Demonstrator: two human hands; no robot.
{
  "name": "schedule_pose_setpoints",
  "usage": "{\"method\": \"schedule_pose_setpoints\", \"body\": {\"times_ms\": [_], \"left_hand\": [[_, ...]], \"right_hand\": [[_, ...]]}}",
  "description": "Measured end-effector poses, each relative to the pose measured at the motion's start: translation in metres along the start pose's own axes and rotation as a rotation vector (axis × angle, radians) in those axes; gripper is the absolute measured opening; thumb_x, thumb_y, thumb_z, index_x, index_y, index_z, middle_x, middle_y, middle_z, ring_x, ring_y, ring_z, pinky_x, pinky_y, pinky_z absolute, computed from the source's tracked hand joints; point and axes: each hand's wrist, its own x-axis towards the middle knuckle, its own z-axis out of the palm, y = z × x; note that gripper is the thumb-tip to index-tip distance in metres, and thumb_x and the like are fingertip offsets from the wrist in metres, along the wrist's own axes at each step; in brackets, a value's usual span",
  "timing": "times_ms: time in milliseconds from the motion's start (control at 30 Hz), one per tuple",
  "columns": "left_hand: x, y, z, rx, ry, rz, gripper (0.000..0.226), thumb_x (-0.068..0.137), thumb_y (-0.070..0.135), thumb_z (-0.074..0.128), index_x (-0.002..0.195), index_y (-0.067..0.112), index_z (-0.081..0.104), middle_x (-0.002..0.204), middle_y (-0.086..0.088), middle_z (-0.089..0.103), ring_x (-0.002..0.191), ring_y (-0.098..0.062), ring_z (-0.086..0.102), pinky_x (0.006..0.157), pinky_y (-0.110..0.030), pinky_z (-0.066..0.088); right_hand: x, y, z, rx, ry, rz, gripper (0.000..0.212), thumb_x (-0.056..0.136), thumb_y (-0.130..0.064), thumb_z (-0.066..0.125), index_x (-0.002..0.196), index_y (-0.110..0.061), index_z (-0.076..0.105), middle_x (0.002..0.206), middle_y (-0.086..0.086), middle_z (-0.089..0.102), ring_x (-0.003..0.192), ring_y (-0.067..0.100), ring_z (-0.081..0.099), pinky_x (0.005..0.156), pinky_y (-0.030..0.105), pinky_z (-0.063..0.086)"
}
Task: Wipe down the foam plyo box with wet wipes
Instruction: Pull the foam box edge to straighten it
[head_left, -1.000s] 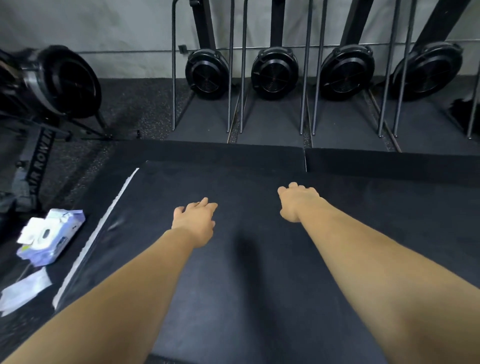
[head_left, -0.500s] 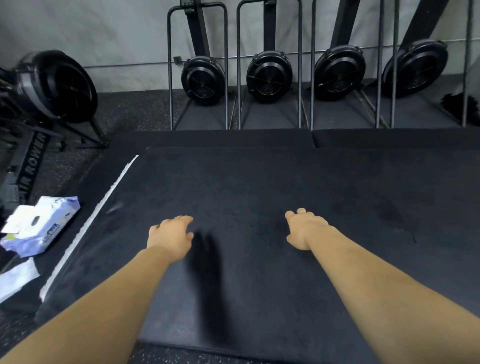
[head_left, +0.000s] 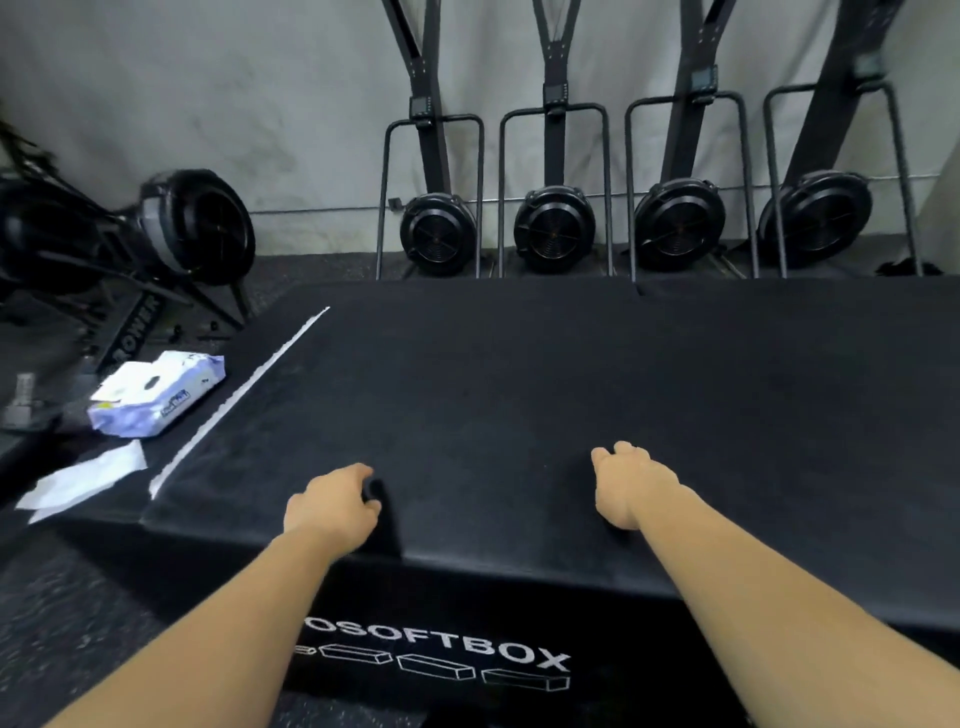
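Both hands have slid back to the near edge of the black foam plyo box (head_left: 519, 395), filling the view's centre, its lettered front now showing at 6 o'clock. The left hand (head_left: 332, 501) and right hand (head_left: 628, 483) rest apart on its top, fingers curled under. A white-and-lilac wet-wipe pack (head_left: 156, 397) lies at its 9 o'clock.

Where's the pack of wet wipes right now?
Head view, far left: the wet wipes pack lies beside the foam plyo box's left edge, just beyond a loose white sheet.

A row of upright rowing machines (head_left: 554, 228) stands against a grey wall (head_left: 208, 78), on dark speckled floor (head_left: 78, 623).
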Motion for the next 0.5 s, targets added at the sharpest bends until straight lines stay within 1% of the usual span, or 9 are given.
{"method": "schedule_pose_setpoints", "body": {"times_ms": [67, 100, 167, 200, 233, 300, 333, 400, 500], "left_hand": [[-0.013, -0.01, -0.002, -0.076, 0.012, -0.048, 0.037, 0.092, 0.031, 0.055, 0.128, 0.027, 0.053, 0.126, 0.003, 0.061, 0.117, -0.022, 0.055, 0.096, -0.034, 0.041], [-0.017, -0.017, -0.003, -0.124, 0.027, -0.081, 0.026, 0.091, 0.03, 0.056, 0.117, 0.025, 0.057, 0.119, 0.001, 0.063, 0.109, -0.023, 0.057, 0.093, -0.033, 0.044], [-0.019, -0.03, -0.005, -0.22, 0.067, -0.178, 0.014, 0.088, 0.026, 0.056, 0.099, 0.017, 0.057, 0.107, -0.003, 0.064, 0.095, -0.024, 0.057, 0.085, -0.034, 0.049], [-0.02, -0.035, -0.006, -0.271, 0.082, -0.236, 0.017, 0.087, 0.025, 0.056, 0.1, 0.014, 0.057, 0.107, -0.005, 0.063, 0.097, -0.025, 0.056, 0.083, -0.034, 0.049], [-0.018, -0.041, -0.006, -0.332, 0.087, -0.31, 0.025, 0.086, 0.024, 0.057, 0.107, 0.011, 0.056, 0.113, -0.008, 0.06, 0.103, -0.028, 0.055, 0.084, -0.035, 0.048], [-0.011, -0.049, -0.007, -0.462, 0.105, -0.468, 0.049, 0.085, 0.025, 0.061, 0.126, 0.006, 0.045, 0.128, -0.016, 0.051, 0.117, -0.034, 0.05, 0.093, -0.039, 0.045], [-0.007, -0.054, -0.008, -0.511, 0.114, -0.551, 0.058, 0.084, 0.027, 0.063, 0.131, 0.005, 0.039, 0.133, -0.019, 0.045, 0.12, -0.036, 0.046, 0.095, -0.04, 0.042], [0.001, -0.06, -0.012, -0.56, 0.11, -0.665, 0.064, 0.082, 0.028, 0.066, 0.133, 0.006, 0.032, 0.136, -0.021, 0.037, 0.12, -0.036, 0.042, 0.095, -0.039, 0.038], [0.015, -0.067, -0.013, -0.669, 0.072, -0.746, 0.069, 0.082, 0.018, 0.063, 0.138, 0.009, 0.023, 0.138, -0.021, 0.029, 0.112, -0.035, 0.04, 0.085, -0.038, 0.038]], "right_hand": [[-0.014, -0.006, 0.007, 0.026, 0.014, -0.038, 0.053, 0.098, -0.021, 0.042, 0.148, -0.014, 0.026, 0.157, 0.013, 0.018, 0.141, 0.031, 0.024, 0.104, 0.04, 0.037], [-0.02, -0.009, 0.011, 0.035, 0.007, -0.066, 0.061, 0.098, -0.031, 0.044, 0.152, -0.015, 0.021, 0.16, 0.014, 0.011, 0.146, 0.031, 0.016, 0.11, 0.042, 0.032], [-0.026, -0.013, 0.018, 0.045, -0.056, -0.108, 0.088, 0.088, -0.046, 0.052, 0.157, -0.017, 0.004, 0.162, 0.016, -0.006, 0.15, 0.032, -0.005, 0.119, 0.047, 0.015], [-0.028, -0.015, 0.021, 0.042, -0.1, -0.113, 0.103, 0.08, -0.05, 0.057, 0.157, -0.019, -0.005, 0.161, 0.018, -0.016, 0.149, 0.031, -0.015, 0.12, 0.05, 0.007], [-0.029, -0.018, 0.023, 0.028, -0.142, -0.113, 0.116, 0.073, -0.054, 0.062, 0.155, -0.022, -0.014, 0.159, 0.019, -0.023, 0.148, 0.032, -0.022, 0.119, 0.053, 0.001], [-0.029, -0.026, 0.024, -0.035, -0.202, -0.112, 0.135, 0.063, -0.064, 0.071, 0.151, -0.027, -0.024, 0.155, 0.021, -0.031, 0.144, 0.034, -0.029, 0.116, 0.058, -0.004], [-0.029, -0.033, 0.024, -0.084, -0.213, -0.115, 0.14, 0.061, -0.067, 0.074, 0.15, -0.026, -0.026, 0.155, 0.022, -0.032, 0.144, 0.036, -0.029, 0.115, 0.06, -0.003], [-0.029, -0.048, 0.024, -0.183, -0.183, -0.125, 0.142, 0.062, -0.063, 0.076, 0.15, -0.018, -0.026, 0.156, 0.024, -0.027, 0.146, 0.039, -0.024, 0.117, 0.059, 0.004], [-0.029, -0.069, 0.025, -0.295, -0.143, -0.142, 0.13, 0.069, -0.042, 0.073, 0.151, -0.009, -0.022, 0.156, 0.029, -0.019, 0.148, 0.04, -0.014, 0.118, 0.055, 0.015]]}}
